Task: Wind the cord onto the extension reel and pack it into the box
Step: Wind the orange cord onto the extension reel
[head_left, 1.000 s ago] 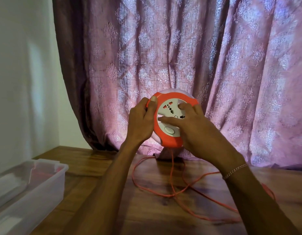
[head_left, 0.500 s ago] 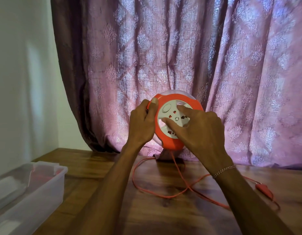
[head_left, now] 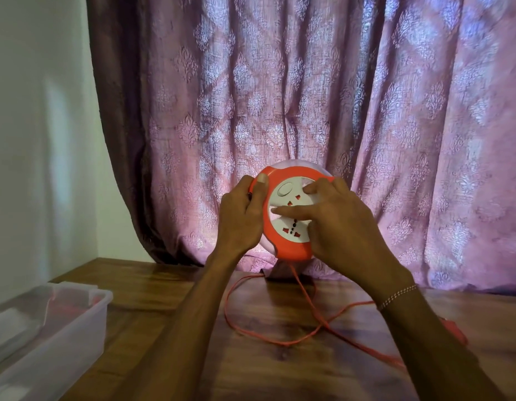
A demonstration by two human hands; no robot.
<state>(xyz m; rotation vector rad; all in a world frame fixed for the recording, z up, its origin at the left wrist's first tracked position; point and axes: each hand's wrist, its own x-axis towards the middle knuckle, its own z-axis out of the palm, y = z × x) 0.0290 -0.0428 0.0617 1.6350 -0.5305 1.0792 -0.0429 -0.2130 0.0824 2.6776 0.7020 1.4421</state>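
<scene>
A round extension reel [head_left: 290, 250] with an orange rim and a white socket face is held upright above the wooden table [head_left: 268, 369]. My left hand [head_left: 241, 217] grips its left edge, thumb on the orange rim. My right hand [head_left: 342, 224] lies over the white face, fingers spread on it. An orange cord [head_left: 251, 331] hangs from the reel's underside and loops loosely across the table. Its orange plug [head_left: 456, 332] lies at the right, partly hidden behind my right forearm. A clear plastic box [head_left: 63, 340] stands at the lower left.
A pink patterned curtain [head_left: 308, 111] hangs close behind the reel down to the table's back edge. A white wall [head_left: 34, 125] is on the left. The box holds pale and reddish things that I cannot make out.
The white socket face has turned under my right hand, its round button going from the bottom to the upper left. The cord loop on the table has shrunk and the plug has slid nearer.
</scene>
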